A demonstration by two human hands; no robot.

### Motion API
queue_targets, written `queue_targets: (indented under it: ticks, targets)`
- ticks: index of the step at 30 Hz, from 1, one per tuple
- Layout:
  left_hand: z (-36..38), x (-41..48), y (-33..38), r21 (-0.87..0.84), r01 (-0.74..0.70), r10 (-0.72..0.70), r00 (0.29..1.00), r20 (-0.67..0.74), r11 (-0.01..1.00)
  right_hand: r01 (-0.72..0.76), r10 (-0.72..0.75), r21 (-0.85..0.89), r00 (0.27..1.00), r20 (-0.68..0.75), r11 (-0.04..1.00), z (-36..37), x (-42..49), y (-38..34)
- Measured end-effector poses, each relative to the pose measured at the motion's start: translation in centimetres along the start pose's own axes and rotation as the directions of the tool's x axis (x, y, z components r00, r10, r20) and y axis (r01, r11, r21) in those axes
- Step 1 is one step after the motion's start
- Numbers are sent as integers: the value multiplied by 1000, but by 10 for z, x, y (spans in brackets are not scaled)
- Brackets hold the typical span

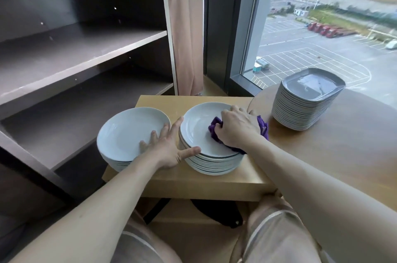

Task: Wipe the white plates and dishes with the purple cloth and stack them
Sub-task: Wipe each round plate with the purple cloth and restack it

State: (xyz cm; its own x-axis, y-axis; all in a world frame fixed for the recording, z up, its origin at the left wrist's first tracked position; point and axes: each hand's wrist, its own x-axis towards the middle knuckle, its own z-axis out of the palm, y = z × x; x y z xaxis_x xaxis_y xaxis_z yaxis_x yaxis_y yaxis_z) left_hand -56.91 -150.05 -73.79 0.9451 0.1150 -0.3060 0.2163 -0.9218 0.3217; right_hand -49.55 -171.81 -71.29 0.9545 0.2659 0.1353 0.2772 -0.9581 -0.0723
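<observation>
Plate (196, 131) atop the right stack (212, 166) holds the purple cloth (214, 128).

low table (206, 186): left plate stack (126, 133), right plate stack (198, 127) | round table (343, 159): square dish stack (305, 106)

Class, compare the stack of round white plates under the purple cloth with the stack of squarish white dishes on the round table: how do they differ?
The round white plate stack holds circular plates; the squarish white dish stack holds rounded rectangles. The dish stack is taller, with more pieces. The right hand presses the purple cloth on the plate stack; the dish stack is untouched. Both are white and neatly stacked.
</observation>
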Motion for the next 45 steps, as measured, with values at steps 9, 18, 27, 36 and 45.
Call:
queue_targets:
  ticks: [9, 18, 27, 36, 45]
  targets:
    - [-2, -2, 4, 16, 6, -7, 1000, 28, 1000, 177, -185, 171, 982, 31, 969, 6, -7, -25]
    - [-2, -2, 7, 69, 0, -3, 999, 47, 998, 193, -161, 260, 977, -141, 946, 26, 12, -49]
    - [-1, -3, 7, 89, -12, 9, 999, 34, 996, -134, 163, 149, 965, -204, 980, 37, 34, -68]
    - [-3, -3, 7, 66, -5, 2, 999, 48, 998, 45, -62, 208, 995, 76, 977, 22, 10, -42]
    - [-20, -12, 16, 116, -73, 94, 978, -187, 991, -31, 0, 254, 992, 122, 967, 8, -22, -40]
